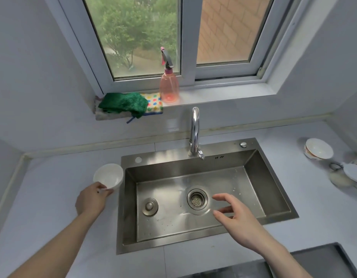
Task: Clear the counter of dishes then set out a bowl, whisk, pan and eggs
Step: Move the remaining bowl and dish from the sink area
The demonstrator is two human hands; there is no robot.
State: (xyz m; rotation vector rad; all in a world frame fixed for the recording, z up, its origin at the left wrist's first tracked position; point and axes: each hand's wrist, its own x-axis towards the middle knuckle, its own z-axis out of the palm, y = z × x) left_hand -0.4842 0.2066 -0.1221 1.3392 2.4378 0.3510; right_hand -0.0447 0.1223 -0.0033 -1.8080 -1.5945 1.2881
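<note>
Bowl (108, 176) at table (53, 177) edge left of sink (193, 197), rim pinched by left hand (91, 200). Right hand (237, 216) over sink, fingers spread, holding nothing. Clearing step likely; more dishes (318, 148) far right. Next: lower bowl into sink gently.

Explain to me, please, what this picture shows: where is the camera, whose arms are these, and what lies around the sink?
There is no machine here. A person wears one camera on the head, so it looks forward and down at the person's own two arms. The left hand grips a white bowl by its rim, on the counter left of the steel sink. The right hand is open above the sink and holds nothing. A stopper lies in the basin. More dishes stand at the far right. On the windowsill are a green cloth and a pink spray bottle.
</note>
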